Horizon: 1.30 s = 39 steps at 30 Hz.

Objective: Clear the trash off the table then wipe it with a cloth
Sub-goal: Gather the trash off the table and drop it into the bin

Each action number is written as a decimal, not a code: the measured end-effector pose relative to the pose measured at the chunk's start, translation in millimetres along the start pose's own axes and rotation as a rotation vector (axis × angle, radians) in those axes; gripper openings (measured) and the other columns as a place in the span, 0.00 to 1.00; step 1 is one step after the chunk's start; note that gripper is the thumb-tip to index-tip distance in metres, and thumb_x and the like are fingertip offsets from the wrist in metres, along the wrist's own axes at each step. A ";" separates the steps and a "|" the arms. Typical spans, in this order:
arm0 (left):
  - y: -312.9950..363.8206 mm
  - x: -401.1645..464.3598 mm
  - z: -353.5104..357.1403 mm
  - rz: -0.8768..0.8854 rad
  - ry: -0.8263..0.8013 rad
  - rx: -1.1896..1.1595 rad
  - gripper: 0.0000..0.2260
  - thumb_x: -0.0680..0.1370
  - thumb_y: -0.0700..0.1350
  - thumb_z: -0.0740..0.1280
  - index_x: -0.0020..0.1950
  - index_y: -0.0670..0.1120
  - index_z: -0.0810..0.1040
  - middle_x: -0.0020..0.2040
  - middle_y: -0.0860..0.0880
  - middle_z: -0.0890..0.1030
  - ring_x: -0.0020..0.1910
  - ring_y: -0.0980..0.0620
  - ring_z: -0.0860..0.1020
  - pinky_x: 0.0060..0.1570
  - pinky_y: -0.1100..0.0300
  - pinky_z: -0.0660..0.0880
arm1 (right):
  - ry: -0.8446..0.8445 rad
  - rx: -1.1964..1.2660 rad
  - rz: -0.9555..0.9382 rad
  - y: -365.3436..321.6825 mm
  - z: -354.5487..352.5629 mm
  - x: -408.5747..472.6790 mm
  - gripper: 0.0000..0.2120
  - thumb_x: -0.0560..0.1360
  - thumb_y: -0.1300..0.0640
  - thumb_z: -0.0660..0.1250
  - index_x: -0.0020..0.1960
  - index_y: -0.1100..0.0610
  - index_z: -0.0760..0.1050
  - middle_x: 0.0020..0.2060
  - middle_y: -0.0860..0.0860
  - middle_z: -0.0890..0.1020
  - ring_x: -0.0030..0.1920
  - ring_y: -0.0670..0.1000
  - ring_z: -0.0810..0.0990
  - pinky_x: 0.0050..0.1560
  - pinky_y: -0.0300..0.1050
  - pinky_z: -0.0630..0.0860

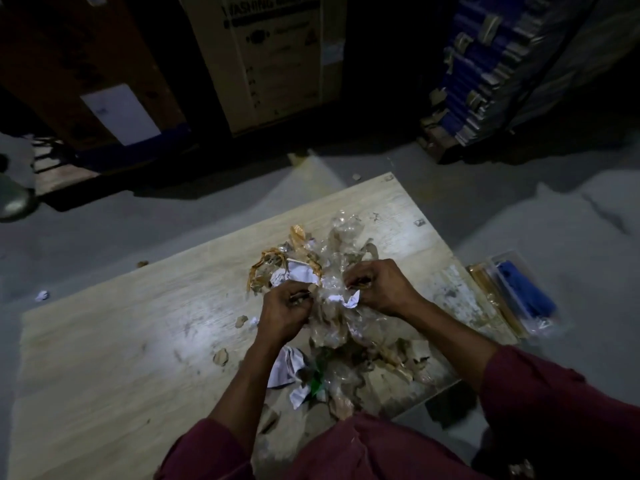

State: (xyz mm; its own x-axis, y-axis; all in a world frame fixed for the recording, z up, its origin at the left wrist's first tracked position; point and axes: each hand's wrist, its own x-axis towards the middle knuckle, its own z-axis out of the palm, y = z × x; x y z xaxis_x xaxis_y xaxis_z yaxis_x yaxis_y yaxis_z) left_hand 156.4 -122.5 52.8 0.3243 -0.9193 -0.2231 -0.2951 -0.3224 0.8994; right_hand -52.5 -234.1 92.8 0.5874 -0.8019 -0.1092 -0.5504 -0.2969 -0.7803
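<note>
A heap of trash [339, 244] made of crumpled clear plastic, brown tape and white paper lies on the right half of a pale wooden table [104, 358]. My left hand [285, 311] and my right hand [379, 285] are side by side over the heap. Each one is closed on a bunch of the clear plastic and paper. More scraps [346, 372] lie between my forearms, with a white paper piece [289, 367] and a green bit among them. Small loose bits [221, 356] sit left of my left wrist.
A clear plastic box [512, 299] holding something blue stands on the floor beside the table's right edge. Big cardboard cartons [273, 57] and a stack of blue boxes [485, 71] stand behind the table. Paper scraps [42, 295] lie on the grey floor at left.
</note>
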 end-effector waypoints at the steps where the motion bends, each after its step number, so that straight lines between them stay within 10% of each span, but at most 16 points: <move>1: 0.8 -0.3 -2.2 0.005 0.000 -0.027 0.12 0.69 0.45 0.67 0.48 0.55 0.87 0.48 0.48 0.86 0.43 0.44 0.85 0.44 0.40 0.83 | 0.017 -0.007 -0.011 -7.1 -0.6 -1.3 0.13 0.60 0.58 0.83 0.45 0.55 0.87 0.43 0.49 0.88 0.44 0.44 0.86 0.47 0.39 0.81; 22: 94.0 -10.0 -6.0 0.274 -0.105 0.016 0.07 0.73 0.44 0.72 0.50 0.47 0.86 0.47 0.46 0.85 0.44 0.45 0.85 0.42 0.46 0.84 | 0.421 0.080 -0.053 -53.9 -50.6 -79.1 0.14 0.60 0.65 0.83 0.45 0.59 0.87 0.44 0.49 0.88 0.45 0.43 0.86 0.48 0.35 0.81; 32: 173.7 -82.6 131.5 0.408 -0.262 0.176 0.08 0.72 0.45 0.71 0.49 0.47 0.86 0.46 0.46 0.86 0.40 0.46 0.84 0.37 0.51 0.82 | 0.569 0.253 -0.024 14.2 -135.6 -228.0 0.13 0.63 0.66 0.82 0.42 0.52 0.87 0.37 0.38 0.86 0.40 0.33 0.82 0.44 0.29 0.77; 39: 212.4 -154.8 281.8 0.422 -0.524 0.132 0.07 0.69 0.48 0.71 0.45 0.51 0.86 0.31 0.50 0.80 0.29 0.49 0.77 0.33 0.49 0.78 | 0.722 0.244 0.034 92.2 -193.1 -377.9 0.12 0.61 0.68 0.82 0.41 0.56 0.86 0.38 0.49 0.86 0.39 0.36 0.81 0.45 0.35 0.78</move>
State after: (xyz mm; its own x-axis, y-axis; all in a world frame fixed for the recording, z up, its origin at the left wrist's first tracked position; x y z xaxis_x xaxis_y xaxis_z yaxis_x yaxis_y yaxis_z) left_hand -209.7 -112.3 172.5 -0.3100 -0.9496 -0.0459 -0.4183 0.0929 0.9036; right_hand -439.8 -58.6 181.0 -0.0074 -0.9734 0.2289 -0.3656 -0.2104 -0.9067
